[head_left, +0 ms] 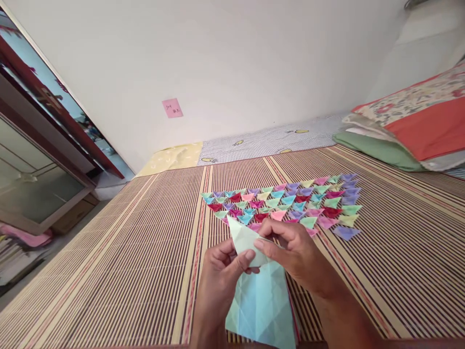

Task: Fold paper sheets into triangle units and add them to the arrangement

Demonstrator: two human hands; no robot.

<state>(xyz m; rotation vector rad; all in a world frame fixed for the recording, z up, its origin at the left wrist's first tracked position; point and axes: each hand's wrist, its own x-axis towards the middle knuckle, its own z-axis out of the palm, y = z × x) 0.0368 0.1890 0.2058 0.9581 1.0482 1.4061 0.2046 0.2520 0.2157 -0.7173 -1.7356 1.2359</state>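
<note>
A pale green piece of folded paper (244,241) is held up between both hands, one pointed corner up at the left. My left hand (225,271) pinches its lower left side, thumb on the front. At its right edge, my right hand (290,247) grips the paper between thumb and fingers. Beneath the hands lies a stack of creased sheets, a light blue-green sheet (263,305) on top. Beyond them, several rows of small folded paper boats (278,201) in many colours rest on the striped mat (145,252).
Folded bedding (428,121) in red, floral and green lies at the back right. A checked cloth (254,143) and a yellow cloth (174,157) run along the wall. A pink note (172,107) is on the wall. An open doorway stands at the left.
</note>
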